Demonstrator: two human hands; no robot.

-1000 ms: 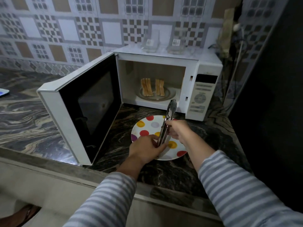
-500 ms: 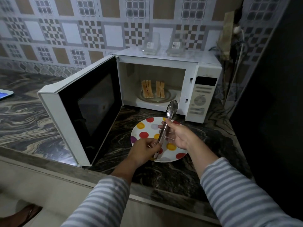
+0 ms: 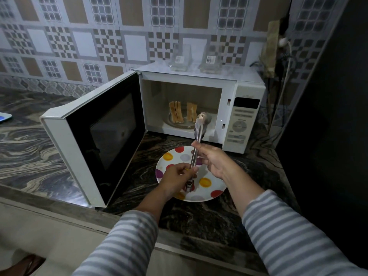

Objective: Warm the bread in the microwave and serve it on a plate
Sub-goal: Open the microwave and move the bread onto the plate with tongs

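You have raised the tongs [image 3: 199, 140] toward the microwave [image 3: 201, 108]; your right hand [image 3: 212, 161] and left hand [image 3: 177, 179] fingers pinch them. Bread [image 3: 176, 114] waits inside; the plate [image 3: 217, 194] sits just before it.

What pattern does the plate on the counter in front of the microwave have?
The plate is white with coloured polka dots: red, yellow, purple and grey. It shows in the head view.

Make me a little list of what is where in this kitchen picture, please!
bread: slices standing on edge inside the microwave
door: open, swung left
plate: spotted, bare, on the counter before the microwave
tongs: metal, tips toward the bread
left hand: pinches the tongs' handle end
right hand: holds their middle
on top: two clear containers
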